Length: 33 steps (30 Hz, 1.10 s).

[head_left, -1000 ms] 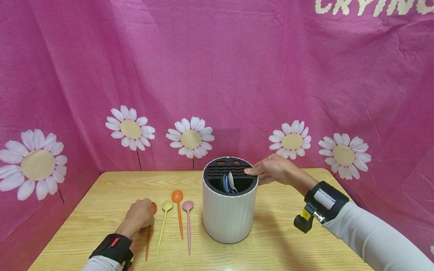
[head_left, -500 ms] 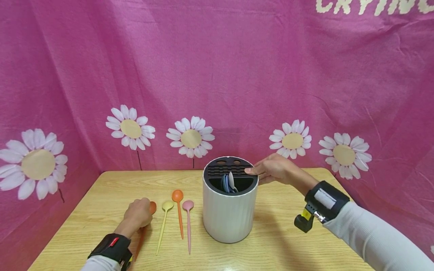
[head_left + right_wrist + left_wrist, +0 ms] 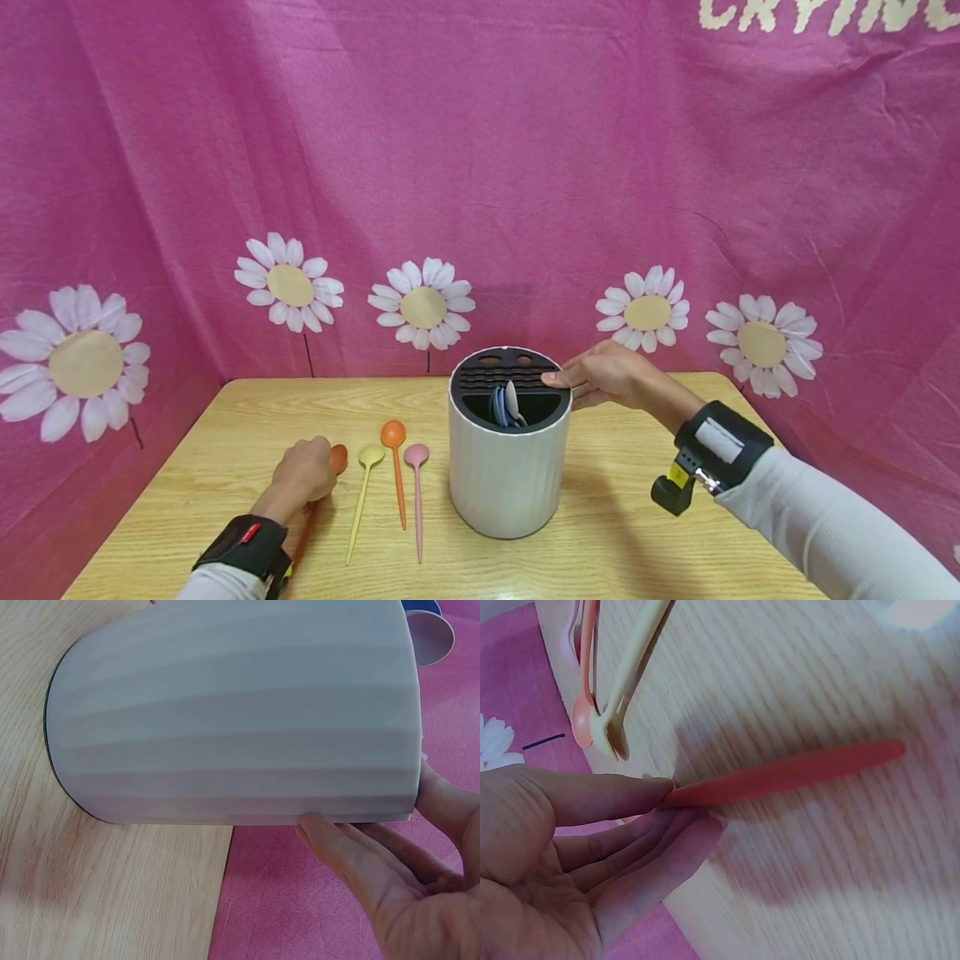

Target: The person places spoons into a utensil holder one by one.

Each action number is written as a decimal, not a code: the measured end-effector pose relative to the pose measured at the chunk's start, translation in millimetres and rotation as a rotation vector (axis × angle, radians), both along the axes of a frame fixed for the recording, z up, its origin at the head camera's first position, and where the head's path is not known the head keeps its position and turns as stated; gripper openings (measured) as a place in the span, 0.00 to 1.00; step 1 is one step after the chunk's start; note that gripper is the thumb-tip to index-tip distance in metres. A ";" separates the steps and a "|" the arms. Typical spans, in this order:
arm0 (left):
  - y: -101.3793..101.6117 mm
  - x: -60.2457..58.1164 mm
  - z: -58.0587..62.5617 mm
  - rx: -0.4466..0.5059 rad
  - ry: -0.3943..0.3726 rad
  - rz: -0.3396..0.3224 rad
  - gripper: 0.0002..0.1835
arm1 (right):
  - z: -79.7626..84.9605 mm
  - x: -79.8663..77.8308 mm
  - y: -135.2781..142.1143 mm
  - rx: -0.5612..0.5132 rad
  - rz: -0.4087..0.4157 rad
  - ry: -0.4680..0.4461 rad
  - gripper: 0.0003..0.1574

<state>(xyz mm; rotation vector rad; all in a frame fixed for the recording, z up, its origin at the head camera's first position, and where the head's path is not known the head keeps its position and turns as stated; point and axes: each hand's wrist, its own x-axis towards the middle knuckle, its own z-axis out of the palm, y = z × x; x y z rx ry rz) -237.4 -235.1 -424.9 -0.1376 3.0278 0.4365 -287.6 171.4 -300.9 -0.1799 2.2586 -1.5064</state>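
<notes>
My left hand point(image 3: 303, 473) pinches a dark orange spoon point(image 3: 339, 459) between thumb and fingertips at the left of the table. Its handle point(image 3: 795, 774) points away from the palm in the left wrist view, tilted just over the wood. A white ribbed utensil holder point(image 3: 507, 483) with a black slotted top point(image 3: 498, 379) stands upright right of centre. My right hand point(image 3: 611, 375) grips its right rim, thumb on the top and fingers against the side wall. Several blue and whitish spoons point(image 3: 504, 405) poke out of the front compartment; their lower parts are hidden.
Between the left hand and the holder lie a yellow spoon point(image 3: 371, 456), a brighter orange spoon point(image 3: 393, 433) and a pink spoon point(image 3: 416, 455), side by side. A pink cloth point(image 3: 480, 167) with daisies hangs behind the wooden table point(image 3: 622, 550).
The dark orange spoon has turned, its handle end swinging left towards the wrist, while my left hand shifted slightly left. My right hand and the holder stay put.
</notes>
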 end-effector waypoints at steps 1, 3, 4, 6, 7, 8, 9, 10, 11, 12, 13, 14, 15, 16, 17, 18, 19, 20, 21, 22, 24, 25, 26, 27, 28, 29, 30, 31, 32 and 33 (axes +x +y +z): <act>0.0 0.2 0.5 0.002 -0.003 0.003 0.04 | -0.1 0.1 -0.1 0.001 -0.002 0.000 0.32; -0.4 0.3 1.8 0.003 -0.005 0.000 0.03 | -0.2 0.4 -0.1 0.004 -0.004 0.000 0.33; -0.8 0.2 2.8 0.002 -0.003 -0.004 0.03 | 0.1 0.5 -0.1 0.006 -0.006 0.000 0.33; -1.7 -0.6 5.2 -0.004 0.007 -0.015 0.03 | 0.5 0.5 -0.2 0.006 -0.007 -0.001 0.34; -2.1 -1.1 6.7 -0.009 0.016 -0.021 0.04 | 0.8 0.5 -0.2 0.008 -0.006 0.001 0.34; -2.5 -1.7 8.3 -0.015 0.023 -0.029 0.05 | 1.1 0.4 -0.3 0.009 -0.004 0.002 0.34; -2.9 -2.3 10.1 -0.019 0.029 -0.034 0.06 | 1.3 0.5 -0.3 0.010 -0.004 0.003 0.34; -3.1 -2.9 12.1 -0.020 0.032 -0.040 0.07 | 1.5 0.4 -0.4 0.011 -0.002 0.004 0.34; -3.0 -3.4 14.3 -0.022 0.040 -0.047 0.07 | 1.6 0.2 -0.3 0.012 -0.001 0.005 0.33; -2.8 -3.9 16.6 -0.021 0.046 -0.050 0.08 | 1.5 0.1 -0.4 0.013 -0.001 0.005 0.33; -2.6 -4.5 18.7 -0.019 0.050 -0.053 0.08 | 1.2 -0.1 -0.3 0.012 0.000 0.005 0.33; -2.2 -5.1 20.9 -0.022 0.056 -0.061 0.09 | 1.0 -0.2 0.0 0.012 -0.002 0.003 0.33; -1.4 -5.3 24.1 -0.020 0.056 -0.066 0.10 | 0.9 -0.1 0.0 0.013 -0.002 0.003 0.32; -0.4 -5.4 27.2 -0.018 0.062 -0.073 0.12 | 0.9 0.1 0.2 0.014 -0.001 0.004 0.32; 0.4 -5.6 30.4 -0.021 0.067 -0.081 0.13 | 0.8 0.0 0.2 0.014 -0.002 0.004 0.32; 1.3 -6.1 33.4 -0.019 0.066 -0.085 0.14 | 1.1 0.4 0.2 0.015 0.001 0.006 0.32; 2.3 -6.6 36.5 -0.015 0.065 -0.092 0.16 | 1.2 0.6 0.2 0.016 -0.001 0.006 0.32; 3.5 -7.2 39.6 -0.014 0.076 -0.106 0.17 | 1.6 0.9 0.4 0.018 0.001 0.008 0.32; 4.6 -7.8 42.6 -0.007 0.082 -0.114 0.18 | 1.6 0.9 0.1 0.019 0.000 0.008 0.32; 5.6 -8.9 44.9 0.001 0.092 -0.124 0.19 | 1.8 1.0 0.1 0.020 0.000 0.007 0.32; 7.7 -11.2 49.7 0.010 0.120 -0.147 0.20 | 1.9 1.0 -0.3 0.021 -0.001 0.006 0.32; 8.9 -12.3 52.0 0.019 0.133 -0.158 0.21 | 1.6 0.6 -0.5 0.021 -0.005 0.005 0.32; 10.3 -13.3 54.6 0.020 0.149 -0.171 0.21 | 1.5 0.5 -0.5 0.022 -0.003 0.006 0.32; 11.8 -14.4 57.1 0.027 0.158 -0.177 0.21 | 1.4 0.6 -0.7 0.019 -0.006 0.005 0.32; 13.4 -15.2 59.9 0.033 0.164 -0.185 0.21 | 1.6 1.1 -0.5 0.018 -0.002 0.008 0.32; 15.2 -16.2 62.5 0.034 0.175 -0.193 0.20 | 1.6 1.5 -0.4 0.016 -0.003 0.010 0.32; 17.1 -17.3 65.2 0.045 0.175 -0.193 0.20 | 1.3 1.5 -0.4 0.013 -0.003 0.010 0.32; 19.0 -18.2 67.6 0.054 0.172 -0.191 0.19 | 1.0 1.6 -0.5 0.009 -0.004 0.010 0.32; 21.0 -19.3 70.3 0.055 0.177 -0.198 0.18 | 0.7 1.7 -0.4 0.007 -0.004 0.011 0.33; 22.9 -20.3 73.0 0.061 0.174 -0.194 0.17 | 0.5 1.8 -0.4 0.004 -0.005 0.011 0.33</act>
